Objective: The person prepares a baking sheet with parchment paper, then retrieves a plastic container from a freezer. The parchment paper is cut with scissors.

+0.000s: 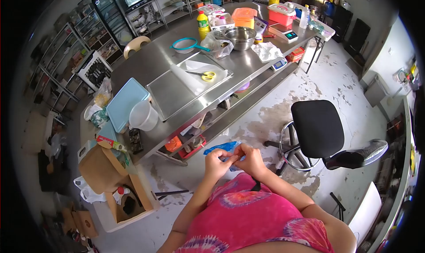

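Note:
In front of my body, both hands are closed with their fingertips meeting. My left hand (217,163) and my right hand (251,159) pinch a crinkled blue plastic bag (226,147), which shows just beyond the fingers. Exactly where each fingertip grips it is too small to make out. Beyond the hands stands a steel table (133,71). On it are a metal tray (170,103), a sheet of white paper (188,79) and scissors with yellow handles (208,76).
A black stool (316,129) stands right of me. An open cardboard box (128,200) lies at the left. The table holds a steel bowl (239,39), a teal strainer (184,44), a clear plastic tub (143,116), a blue lid (127,103) and a scale (284,32).

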`<state>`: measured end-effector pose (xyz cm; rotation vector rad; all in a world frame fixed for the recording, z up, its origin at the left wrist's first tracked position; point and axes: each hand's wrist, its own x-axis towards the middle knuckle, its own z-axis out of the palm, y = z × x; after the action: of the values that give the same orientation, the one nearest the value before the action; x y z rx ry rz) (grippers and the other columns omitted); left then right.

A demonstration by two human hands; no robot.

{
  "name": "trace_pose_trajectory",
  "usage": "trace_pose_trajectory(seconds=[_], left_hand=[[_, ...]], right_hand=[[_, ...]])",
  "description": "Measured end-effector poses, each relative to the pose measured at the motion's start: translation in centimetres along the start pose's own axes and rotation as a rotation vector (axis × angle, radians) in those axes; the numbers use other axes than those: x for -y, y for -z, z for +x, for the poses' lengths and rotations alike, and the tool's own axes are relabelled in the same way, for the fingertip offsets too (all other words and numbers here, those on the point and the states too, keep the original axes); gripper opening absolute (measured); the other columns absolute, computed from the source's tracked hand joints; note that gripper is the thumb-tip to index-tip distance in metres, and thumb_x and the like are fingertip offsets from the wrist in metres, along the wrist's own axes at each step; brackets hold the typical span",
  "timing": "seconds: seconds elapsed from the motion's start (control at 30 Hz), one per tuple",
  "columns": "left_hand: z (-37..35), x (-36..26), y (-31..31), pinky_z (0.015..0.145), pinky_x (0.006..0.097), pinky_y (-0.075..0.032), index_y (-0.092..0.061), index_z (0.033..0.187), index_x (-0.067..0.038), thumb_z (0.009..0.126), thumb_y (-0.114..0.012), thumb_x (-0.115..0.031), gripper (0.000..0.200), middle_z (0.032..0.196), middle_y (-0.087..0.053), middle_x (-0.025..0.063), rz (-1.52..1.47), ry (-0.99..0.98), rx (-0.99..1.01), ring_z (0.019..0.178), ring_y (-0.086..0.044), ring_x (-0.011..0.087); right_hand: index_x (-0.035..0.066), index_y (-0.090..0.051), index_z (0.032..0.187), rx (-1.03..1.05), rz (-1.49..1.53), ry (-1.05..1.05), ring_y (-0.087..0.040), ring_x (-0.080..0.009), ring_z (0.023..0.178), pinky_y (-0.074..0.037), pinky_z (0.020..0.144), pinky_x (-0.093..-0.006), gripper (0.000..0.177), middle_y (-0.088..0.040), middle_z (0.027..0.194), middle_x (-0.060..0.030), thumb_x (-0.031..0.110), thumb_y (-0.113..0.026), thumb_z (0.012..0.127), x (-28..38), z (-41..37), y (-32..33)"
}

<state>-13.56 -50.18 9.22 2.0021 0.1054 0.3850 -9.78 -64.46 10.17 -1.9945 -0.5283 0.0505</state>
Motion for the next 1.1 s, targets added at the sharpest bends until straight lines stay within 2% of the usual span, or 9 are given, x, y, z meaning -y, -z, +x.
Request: trace_pose_trajectory(seconds=[0.17, 0.23, 0.43, 0.57, 0.6, 0.77, 0.83, 0.87, 1.1], left_hand=[[-0.8, 0.4, -2.3, 0.047, 0.0242, -0.036, -0.053, 0.062, -0.006, 0.060, -0.075, -0.004, 0.022, 0.057, -0.052, 0.0002, -0.015, 0.191, 0.088, 0.052, -0.045, 0.0072], [-1.1, -1.5, -3.4, 0.044, 0.0275, -0.034, -0.046, 0.062, -0.007, 0.056, -0.068, 0.001, 0.024, 0.050, -0.047, 0.0049, 0.120, 0.000, 0.018, 0.045, -0.045, 0.0140], [-2.2, -3.9, -9.8, 0.046, 0.0379, -0.035, -0.043, 0.065, -0.007, 0.058, -0.057, 0.005, 0.020, 0.052, -0.045, 0.0128, 0.277, 0.006, 0.001, 0.048, -0.048, 0.0337], [-3.0, -2.6, -13.0, 0.047, 0.0385, -0.035, -0.043, 0.066, -0.005, 0.059, -0.052, 0.006, 0.016, 0.052, -0.046, 0.0142, 0.325, 0.067, -0.025, 0.050, -0.049, 0.0347], [-3.2, -1.9, -13.6, 0.043, 0.0329, -0.026, -0.041, 0.063, -0.003, 0.057, -0.052, 0.008, 0.017, 0.050, -0.035, 0.0097, 0.295, 0.072, -0.083, 0.043, -0.035, 0.0186], [-4.8, -2.9, -14.3, 0.043, 0.0317, -0.027, -0.042, 0.062, -0.003, 0.057, -0.052, 0.008, 0.016, 0.050, -0.036, 0.0088, 0.274, 0.070, -0.163, 0.045, -0.036, 0.0157], [-5.0, -3.1, -14.8, 0.044, 0.0301, -0.029, -0.043, 0.062, -0.003, 0.057, -0.053, 0.008, 0.016, 0.050, -0.039, 0.0087, 0.329, 0.072, -0.173, 0.045, -0.038, 0.0153], [-5.1, -3.3, -15.1, 0.044, 0.0301, -0.029, -0.043, 0.062, -0.003, 0.057, -0.053, 0.008, 0.016, 0.050, -0.039, 0.0087, 0.335, 0.072, -0.175, 0.045, -0.038, 0.0153], [-4.9, -5.0, -15.8, 0.050, 0.0353, -0.041, -0.049, 0.069, -0.004, 0.059, -0.057, 0.007, 0.017, 0.057, -0.053, 0.0140, 0.317, 0.033, -0.068, 0.053, -0.055, 0.0285]], right_hand=[[0.004, -0.056, 0.075, 0.092, 0.133, -0.148, -0.054, -0.0079, 0.054, -0.043, 0.050, -0.0247, 0.031, -0.057, 0.060, -0.0016, 0.013, -0.081, 0.059, -1.0, -1.2, 4.9], [0.003, -0.055, 0.075, 0.100, 0.254, -0.190, -0.055, -0.0071, 0.058, -0.044, 0.052, -0.0230, 0.028, -0.057, 0.063, -0.0011, 0.008, -0.079, 0.062, -1.8, -2.0, 6.7], [0.001, -0.052, 0.076, 0.009, 0.796, -0.354, -0.062, -0.0130, 0.072, -0.053, 0.067, -0.0256, 0.022, -0.060, 0.074, -0.0054, -0.005, -0.072, 0.070, -3.0, -6.7, 12.8], [0.000, -0.053, 0.083, -0.050, 1.063, -0.398, -0.060, -0.0131, 0.071, -0.051, 0.066, -0.0252, 0.017, -0.058, 0.080, -0.0052, -0.005, -0.067, 0.075, -3.4, -11.2, 17.9], [0.000, -0.054, 0.087, -0.046, 1.019, -0.357, -0.059, -0.0114, 0.073, -0.051, 0.067, -0.0257, 0.016, -0.057, 0.084, -0.0044, -0.003, -0.066, 0.078, -3.8, -12.3, 19.1], [-0.001, -0.057, 0.100, 0.007, 0.728, -0.466, -0.059, -0.0111, 0.072, -0.049, 0.062, -0.0263, 0.026, -0.058, 0.082, -0.0036, 0.012, -0.068, 0.080, -4.7, -14.7, 23.2], [0.003, -0.059, 0.106, 0.059, -0.202, -0.135, -0.059, -0.0184, 0.068, -0.049, 0.063, -0.0298, 0.040, -0.061, 0.083, -0.0078, 0.018, -0.074, 0.072, -5.4, -14.5, 23.3], [0.009, -0.058, 0.111, -0.016, -0.378, -0.068, -0.062, -0.0257, 0.075, -0.050, 0.066, -0.0341, 0.052, -0.062, 0.086, -0.0113, 0.027, -0.076, 0.066, -7.7, -14.9, 21.9], [0.012, -0.054, 0.115, 0.254, -0.333, 0.120, -0.062, -0.0309, 0.082, -0.051, 0.070, -0.0398, 0.061, -0.058, 0.102, -0.0130, 0.037, -0.075, 0.064, -6.6, -12.0, 14.2]])
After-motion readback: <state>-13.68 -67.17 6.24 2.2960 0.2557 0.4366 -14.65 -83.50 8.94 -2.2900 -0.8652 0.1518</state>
